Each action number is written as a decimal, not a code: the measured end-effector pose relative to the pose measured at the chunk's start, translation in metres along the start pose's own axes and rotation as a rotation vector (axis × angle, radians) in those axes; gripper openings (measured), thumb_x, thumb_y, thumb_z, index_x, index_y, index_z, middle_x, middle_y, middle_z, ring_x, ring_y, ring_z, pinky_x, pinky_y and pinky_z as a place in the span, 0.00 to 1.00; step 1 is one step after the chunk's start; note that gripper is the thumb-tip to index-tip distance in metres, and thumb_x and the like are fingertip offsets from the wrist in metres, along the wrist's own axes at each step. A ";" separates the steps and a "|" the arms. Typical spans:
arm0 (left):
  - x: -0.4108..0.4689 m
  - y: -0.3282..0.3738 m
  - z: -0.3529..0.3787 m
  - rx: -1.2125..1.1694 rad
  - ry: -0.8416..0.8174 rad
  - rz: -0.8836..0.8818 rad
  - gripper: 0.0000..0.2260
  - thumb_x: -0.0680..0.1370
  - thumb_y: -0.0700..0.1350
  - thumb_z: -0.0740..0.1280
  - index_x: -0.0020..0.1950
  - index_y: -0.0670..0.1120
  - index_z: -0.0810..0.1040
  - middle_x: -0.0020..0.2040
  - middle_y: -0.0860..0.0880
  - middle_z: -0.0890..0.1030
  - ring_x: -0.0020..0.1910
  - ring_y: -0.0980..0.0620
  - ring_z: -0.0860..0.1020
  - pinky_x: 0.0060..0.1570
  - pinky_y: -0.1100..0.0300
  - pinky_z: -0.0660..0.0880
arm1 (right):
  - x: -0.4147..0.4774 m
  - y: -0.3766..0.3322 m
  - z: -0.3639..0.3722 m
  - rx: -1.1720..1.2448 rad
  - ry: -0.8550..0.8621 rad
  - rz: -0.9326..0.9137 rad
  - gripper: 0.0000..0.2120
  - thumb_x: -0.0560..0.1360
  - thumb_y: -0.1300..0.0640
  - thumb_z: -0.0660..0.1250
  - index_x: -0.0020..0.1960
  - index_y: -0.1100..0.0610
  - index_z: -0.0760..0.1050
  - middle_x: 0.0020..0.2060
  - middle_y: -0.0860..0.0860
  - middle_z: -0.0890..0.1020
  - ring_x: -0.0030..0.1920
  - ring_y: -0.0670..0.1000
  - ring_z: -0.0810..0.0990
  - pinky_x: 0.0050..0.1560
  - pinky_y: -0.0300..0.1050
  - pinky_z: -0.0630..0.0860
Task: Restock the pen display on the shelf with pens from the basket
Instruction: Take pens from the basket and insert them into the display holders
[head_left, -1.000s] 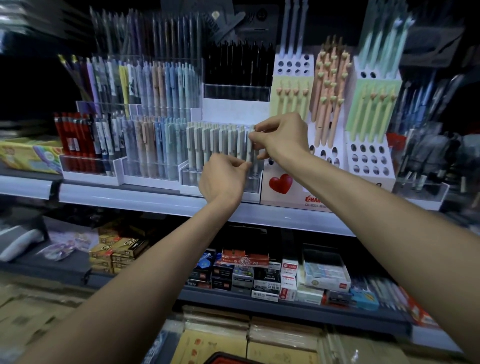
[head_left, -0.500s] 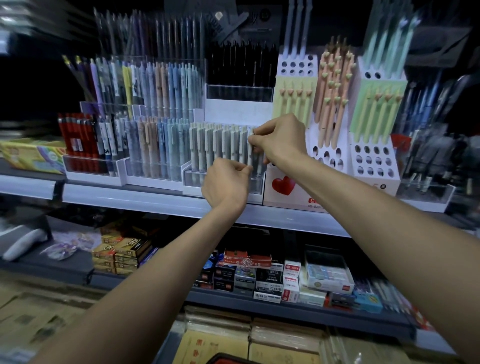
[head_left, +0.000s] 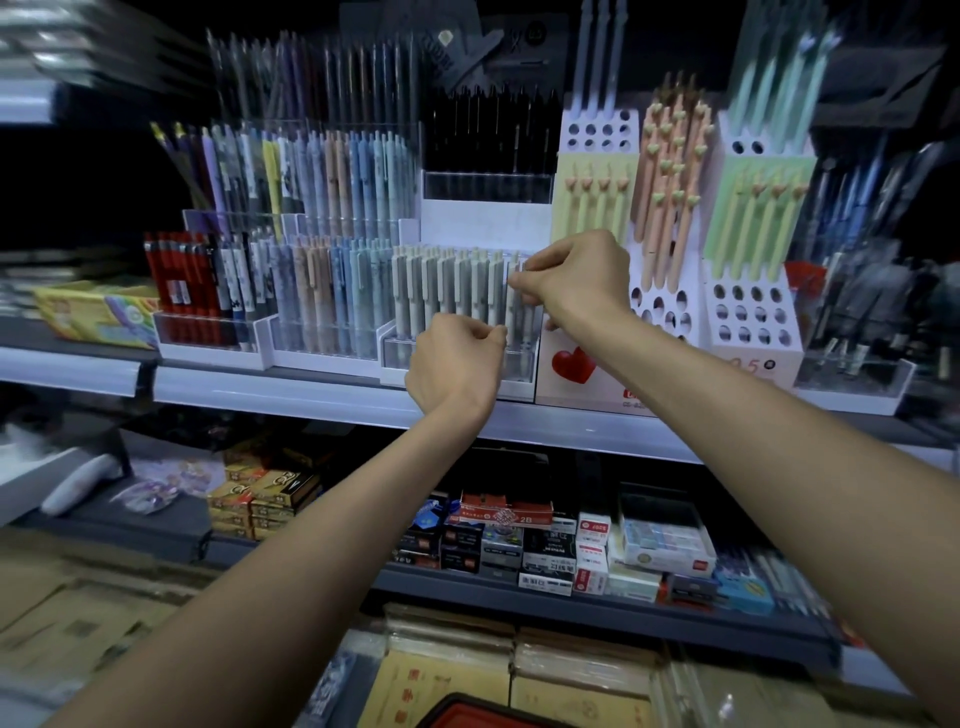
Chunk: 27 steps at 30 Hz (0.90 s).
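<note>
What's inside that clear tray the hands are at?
The clear tray holds pale grey pens standing upright. The right hand pinches one at the right end. The left hand covers the tray's front right part, so that is hidden.

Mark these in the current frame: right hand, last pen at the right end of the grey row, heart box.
right hand (head_left: 576, 280): head view, back of the hand.
end pen (head_left: 513, 312): head view, barrel below the fingers.
heart box (head_left: 573, 364): head view, red heart on its front.
</note>
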<state>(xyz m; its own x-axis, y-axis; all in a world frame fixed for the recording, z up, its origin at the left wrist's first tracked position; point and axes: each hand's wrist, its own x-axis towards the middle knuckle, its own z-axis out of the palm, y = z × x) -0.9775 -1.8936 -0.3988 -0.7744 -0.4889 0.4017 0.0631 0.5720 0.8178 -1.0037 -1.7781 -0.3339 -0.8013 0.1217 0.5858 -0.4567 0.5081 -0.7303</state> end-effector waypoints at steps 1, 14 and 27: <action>-0.001 -0.002 -0.005 -0.001 -0.015 0.013 0.10 0.78 0.54 0.71 0.41 0.51 0.86 0.37 0.51 0.84 0.42 0.45 0.82 0.39 0.56 0.71 | -0.003 0.000 -0.002 0.019 0.001 0.009 0.07 0.70 0.60 0.81 0.38 0.61 0.84 0.32 0.53 0.86 0.32 0.56 0.86 0.36 0.58 0.85; -0.038 -0.024 -0.096 0.421 -0.196 0.475 0.35 0.75 0.73 0.56 0.78 0.58 0.71 0.77 0.51 0.72 0.75 0.47 0.70 0.68 0.43 0.71 | -0.098 -0.008 -0.067 -0.509 -0.277 -0.170 0.39 0.75 0.28 0.65 0.78 0.49 0.69 0.77 0.51 0.70 0.78 0.54 0.65 0.77 0.55 0.62; -0.110 -0.036 -0.134 0.620 -0.235 0.522 0.40 0.73 0.77 0.52 0.82 0.61 0.60 0.82 0.49 0.63 0.81 0.46 0.61 0.76 0.42 0.64 | -0.165 0.001 -0.119 -0.715 -0.630 -0.080 0.62 0.60 0.13 0.47 0.84 0.43 0.36 0.84 0.53 0.37 0.82 0.57 0.31 0.82 0.62 0.38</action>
<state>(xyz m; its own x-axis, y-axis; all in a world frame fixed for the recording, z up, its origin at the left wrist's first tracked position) -0.8103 -1.9485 -0.4174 -0.8570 0.0490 0.5130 0.1452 0.9781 0.1492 -0.8259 -1.6965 -0.3891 -0.9340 -0.3112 0.1756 -0.3419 0.9211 -0.1864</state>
